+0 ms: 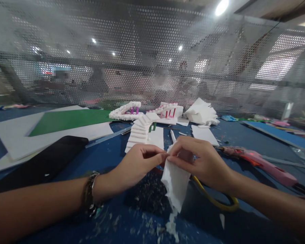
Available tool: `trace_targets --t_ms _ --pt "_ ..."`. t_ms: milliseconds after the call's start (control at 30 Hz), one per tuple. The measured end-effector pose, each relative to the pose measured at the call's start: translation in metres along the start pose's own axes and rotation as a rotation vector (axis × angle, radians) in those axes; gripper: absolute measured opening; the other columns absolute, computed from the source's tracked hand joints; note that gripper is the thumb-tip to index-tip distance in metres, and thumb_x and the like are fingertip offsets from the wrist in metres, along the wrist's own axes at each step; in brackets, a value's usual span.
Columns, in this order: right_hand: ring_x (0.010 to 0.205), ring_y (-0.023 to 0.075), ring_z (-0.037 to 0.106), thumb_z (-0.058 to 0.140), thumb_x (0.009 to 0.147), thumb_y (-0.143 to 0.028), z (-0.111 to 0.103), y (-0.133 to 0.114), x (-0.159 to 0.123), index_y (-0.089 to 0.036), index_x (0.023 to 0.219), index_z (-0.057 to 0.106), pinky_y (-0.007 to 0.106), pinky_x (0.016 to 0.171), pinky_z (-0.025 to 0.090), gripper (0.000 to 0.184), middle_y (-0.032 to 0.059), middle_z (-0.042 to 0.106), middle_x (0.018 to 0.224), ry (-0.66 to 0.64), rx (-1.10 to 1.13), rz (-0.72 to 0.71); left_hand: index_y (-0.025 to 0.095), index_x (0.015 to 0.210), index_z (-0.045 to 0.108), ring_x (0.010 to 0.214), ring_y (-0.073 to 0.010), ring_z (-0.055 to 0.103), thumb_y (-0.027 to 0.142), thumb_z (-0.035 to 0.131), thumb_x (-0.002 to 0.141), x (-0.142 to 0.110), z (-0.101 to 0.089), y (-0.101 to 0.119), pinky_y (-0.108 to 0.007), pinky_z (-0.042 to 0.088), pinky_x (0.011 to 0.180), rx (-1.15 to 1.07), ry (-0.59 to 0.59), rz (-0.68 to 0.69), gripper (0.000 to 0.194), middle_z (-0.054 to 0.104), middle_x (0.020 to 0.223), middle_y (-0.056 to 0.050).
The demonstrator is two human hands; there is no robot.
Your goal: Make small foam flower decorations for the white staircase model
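A torn piece of white tissue hangs down between my two hands above the blue table. My left hand comes in from the left, its thumb and forefinger pinched at the tissue's upper edge. Right beside those fingertips, my right hand pinches the top of the same tissue. Just behind the hands stands a small white staircase model with green posts. Below my right hand lies a yellow loop, partly hidden by the hand and the tissue.
A pink glue gun lies at the right, near a blue board. Two more models, one with purple posts, one with red posts, stand behind beside crumpled tissue. Left are a black phone and green sheet.
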State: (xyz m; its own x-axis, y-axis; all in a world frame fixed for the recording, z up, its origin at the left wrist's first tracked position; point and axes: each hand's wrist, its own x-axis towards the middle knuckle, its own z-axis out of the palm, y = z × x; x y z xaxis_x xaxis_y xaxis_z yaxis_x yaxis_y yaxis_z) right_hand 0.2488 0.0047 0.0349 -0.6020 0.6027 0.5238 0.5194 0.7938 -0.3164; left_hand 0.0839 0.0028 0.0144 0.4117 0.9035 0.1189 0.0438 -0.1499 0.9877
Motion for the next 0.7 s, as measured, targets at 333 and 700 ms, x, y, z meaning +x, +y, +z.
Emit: trace_targets --t_ms 333,700 --pt "0.054 0.0066 0.052 0.057 0.074 -0.025 -0.011 0.001 0.004 -0.015 0.072 0.057 0.017 0.050 0.038 0.010 -0.0018 0.060 0.063 -0.123 -0.005 0.054 0.013 0.067 0.059 0.058 -0.0079 0.047 0.022 0.057 0.069 0.000 -0.003 -0.007 -0.017 0.037 0.052 0.111 -0.095 0.125 0.009 0.056 0.064 0.002" --pt "0.064 0.0094 0.053 0.052 0.078 -0.022 -0.030 0.008 0.010 -0.014 0.074 0.060 0.020 0.059 0.040 0.012 0.0020 0.061 0.071 -0.261 -0.014 -0.066 0.014 0.072 0.060 0.061 -0.0076 0.048 0.018 0.052 0.075 0.000 -0.005 -0.004 -0.014 0.037 0.052 0.343 -0.091 0.231 0.010 0.056 0.067 0.002"
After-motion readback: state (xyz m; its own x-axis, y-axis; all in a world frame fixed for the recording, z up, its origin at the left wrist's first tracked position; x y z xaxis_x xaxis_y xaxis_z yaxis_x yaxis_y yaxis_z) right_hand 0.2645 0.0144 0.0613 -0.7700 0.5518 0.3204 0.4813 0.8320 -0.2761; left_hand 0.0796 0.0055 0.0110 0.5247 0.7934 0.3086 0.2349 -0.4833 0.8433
